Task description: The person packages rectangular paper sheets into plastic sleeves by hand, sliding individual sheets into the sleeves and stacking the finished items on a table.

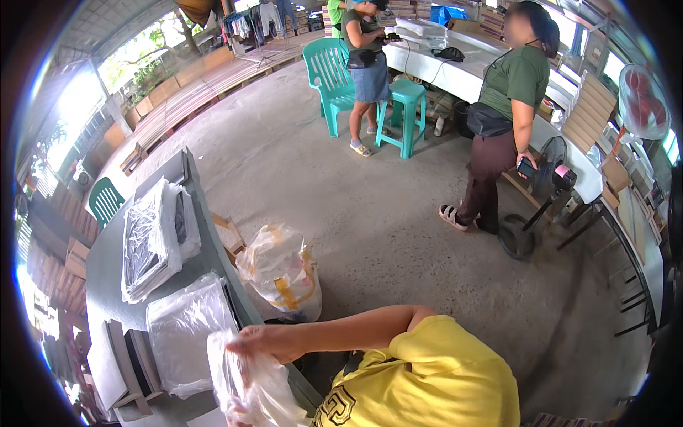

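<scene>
- One hand (267, 341) is in view, on a forearm that runs leftward from a yellow shirt (434, 377) at the lower edge. The picture does not show whether it is the wearer's left or right hand. No second hand is visible.
- Grip state: the fingers are pressed together on the upper edge of a clear plastic bag (249, 388). The exact finger placement is too blurred to tell.
- Location of the bag: it hangs from the hand at the near edge of the grey tabletop (107, 263), close to the lower edge of the picture.
- Handling judgement: the bag looks thin, light and limp. It will likely crumple, cling and slip. A pinch at the open rim or a corner seems the best hold.
- Just beside the hand, on the tabletop, lies a flat bagged packet (185, 331). Further along lies a stack of bagged dark items (153, 238).
- On the concrete floor (370, 220), next to the tabletop, stands a full white sack (281, 274) with yellow bands.
- Well apart, two people stand at a long white table (455, 75), near a green plastic chair (329, 71) and a teal stool (407, 110).
</scene>
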{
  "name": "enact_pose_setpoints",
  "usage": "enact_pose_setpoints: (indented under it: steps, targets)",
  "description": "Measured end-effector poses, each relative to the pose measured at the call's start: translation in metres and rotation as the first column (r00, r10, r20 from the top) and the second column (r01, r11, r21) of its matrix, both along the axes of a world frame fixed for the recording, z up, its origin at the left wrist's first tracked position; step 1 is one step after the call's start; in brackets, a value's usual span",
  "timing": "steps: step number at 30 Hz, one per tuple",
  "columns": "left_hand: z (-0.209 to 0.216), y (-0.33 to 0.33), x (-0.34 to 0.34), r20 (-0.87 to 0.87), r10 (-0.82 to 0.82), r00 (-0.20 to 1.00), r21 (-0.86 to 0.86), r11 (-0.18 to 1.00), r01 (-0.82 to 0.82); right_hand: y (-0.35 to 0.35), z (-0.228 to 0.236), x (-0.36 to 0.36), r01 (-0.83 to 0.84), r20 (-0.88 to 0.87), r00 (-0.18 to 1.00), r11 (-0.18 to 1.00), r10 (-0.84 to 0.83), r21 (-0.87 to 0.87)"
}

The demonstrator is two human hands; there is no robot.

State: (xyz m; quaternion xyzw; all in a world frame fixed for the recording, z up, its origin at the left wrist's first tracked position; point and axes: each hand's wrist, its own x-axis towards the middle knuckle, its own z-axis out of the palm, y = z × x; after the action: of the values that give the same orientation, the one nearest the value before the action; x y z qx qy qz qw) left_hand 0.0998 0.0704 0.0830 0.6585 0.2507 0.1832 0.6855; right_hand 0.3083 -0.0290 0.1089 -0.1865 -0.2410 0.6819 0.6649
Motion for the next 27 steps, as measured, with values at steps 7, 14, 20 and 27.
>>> enact_pose_setpoints:
  steps: [7, 14, 20, 27]
  targets:
    - [0.020, 0.012, -0.016, 0.335, -0.115, 0.935, -0.260, 0.943, 0.209, -0.014, -0.054, 0.009, -0.635, 0.960, 0.279, 0.755, 0.028, 0.162]
    - [0.011, -0.005, 0.004, -0.598, -0.058, 0.799, 0.774, 0.219, 0.595, -0.021, -0.004, 0.040, -0.458, 0.946, 0.305, 0.854, -0.110, 0.247]
    - [0.037, -0.016, 0.008, -0.384, -0.138, 0.913, 0.908, 0.126, 0.401, -0.019, -0.015, 0.051, -0.316, 0.832, -0.555, 0.929, -0.016, -0.193]
    - [0.021, -0.006, 0.007, -0.682, -0.071, 0.728, 0.675, 0.320, 0.665, 0.019, -0.117, 0.063, -0.091, 0.452, -0.887, 0.996, -0.090, 0.020]
